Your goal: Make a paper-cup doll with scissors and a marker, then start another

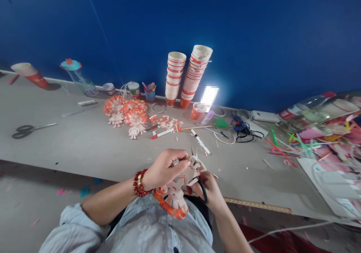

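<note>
My left hand is closed on a cut paper cup, pinching its white edge between thumb and fingers. Orange curled strips hang from the cup's lower rim, close to my shirt, and red marks are drawn on the white paper. Scissors with black handles are in my right hand, fingers closed round the loops. Their slightly parted blades point away from me, up through the paper near my left fingertips. Beyond my hands, several finished-looking paper figures with orange curls lie grouped, beside a heap of paper scraps.
Two tall stacks of paper cups stand against the blue wall. Other scissors lie at the left, near a clear bottle. Markers and a black cable lie mid-table. Bottles and coloured craft scraps crowd the right.
</note>
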`<state>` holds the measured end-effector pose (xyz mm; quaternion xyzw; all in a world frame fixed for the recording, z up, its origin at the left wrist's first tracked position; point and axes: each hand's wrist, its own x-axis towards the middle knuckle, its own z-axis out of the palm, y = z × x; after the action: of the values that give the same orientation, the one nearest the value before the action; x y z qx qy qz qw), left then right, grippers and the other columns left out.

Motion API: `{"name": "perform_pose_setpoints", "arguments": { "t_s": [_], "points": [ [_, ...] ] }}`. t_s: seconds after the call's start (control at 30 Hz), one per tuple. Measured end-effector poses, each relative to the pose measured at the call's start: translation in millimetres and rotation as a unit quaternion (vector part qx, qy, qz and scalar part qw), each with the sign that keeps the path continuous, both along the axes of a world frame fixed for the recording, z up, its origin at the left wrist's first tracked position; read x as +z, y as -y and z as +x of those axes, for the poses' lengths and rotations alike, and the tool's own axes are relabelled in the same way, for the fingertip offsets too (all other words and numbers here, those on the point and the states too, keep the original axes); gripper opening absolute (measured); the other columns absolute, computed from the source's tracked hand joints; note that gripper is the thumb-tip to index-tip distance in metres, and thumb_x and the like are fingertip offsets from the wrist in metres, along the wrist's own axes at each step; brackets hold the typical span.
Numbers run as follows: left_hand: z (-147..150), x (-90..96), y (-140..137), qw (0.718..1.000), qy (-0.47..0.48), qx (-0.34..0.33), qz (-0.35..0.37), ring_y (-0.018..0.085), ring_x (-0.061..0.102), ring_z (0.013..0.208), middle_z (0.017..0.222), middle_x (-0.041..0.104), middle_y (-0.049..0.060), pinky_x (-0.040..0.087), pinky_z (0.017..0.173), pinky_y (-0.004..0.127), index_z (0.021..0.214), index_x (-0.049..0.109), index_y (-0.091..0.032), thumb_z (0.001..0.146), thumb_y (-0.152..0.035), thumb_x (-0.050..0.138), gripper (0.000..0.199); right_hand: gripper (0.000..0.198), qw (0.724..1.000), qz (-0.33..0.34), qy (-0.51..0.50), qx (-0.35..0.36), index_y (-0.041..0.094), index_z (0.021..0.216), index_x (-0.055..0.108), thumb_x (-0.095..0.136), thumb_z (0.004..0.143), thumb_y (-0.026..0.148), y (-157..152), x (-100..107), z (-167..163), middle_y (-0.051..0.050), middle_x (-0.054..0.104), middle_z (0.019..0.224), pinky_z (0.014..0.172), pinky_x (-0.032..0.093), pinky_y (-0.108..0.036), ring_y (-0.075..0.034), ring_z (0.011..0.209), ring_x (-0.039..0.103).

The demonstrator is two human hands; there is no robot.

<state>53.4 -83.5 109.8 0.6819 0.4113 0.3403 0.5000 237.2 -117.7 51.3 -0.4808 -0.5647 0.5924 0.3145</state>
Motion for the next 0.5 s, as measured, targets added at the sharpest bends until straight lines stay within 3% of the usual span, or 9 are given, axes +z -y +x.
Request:
{"name": "perform_pose_setpoints", "arguments": {
  "t_s": [0.17, 0.5],
  "points": [
    [0.0, -0.3, 0.3, 1.000, -0.002, -0.001, 0.007, 0.010, 0.035, 0.058, 0.061, 0.039, -0.004, 0.028, 0.053, 0.021, 0.065, 0.046, -0.017, 0.090, -0.027, 0.045, 0.027, 0.033, 1.000, -0.010, -0.005, 0.008, 0.016, 0.052, 0.057, 0.066, 0.072, 0.040, -0.3, 5.2, -0.6, -0.001, 0.059, 0.046, 0.042, 0.032, -0.020, -0.010, 0.040, 0.047],
    [-2.0, -1.4, -2.3, 1.000, -0.004, -0.009, 0.005, 0.010, 0.037, 0.060, 0.063, 0.042, -0.004, 0.030, 0.055, 0.021, 0.066, 0.047, -0.017, 0.090, -0.030, 0.045, 0.028, 0.030, 1.000, -0.004, -0.010, -0.007, 0.017, 0.056, 0.052, 0.066, 0.073, 0.038, 0.8, -4.0, 2.5, 0.002, 0.052, 0.042, 0.040, 0.029, -0.020, -0.009, 0.037, 0.042]
  ]
}}
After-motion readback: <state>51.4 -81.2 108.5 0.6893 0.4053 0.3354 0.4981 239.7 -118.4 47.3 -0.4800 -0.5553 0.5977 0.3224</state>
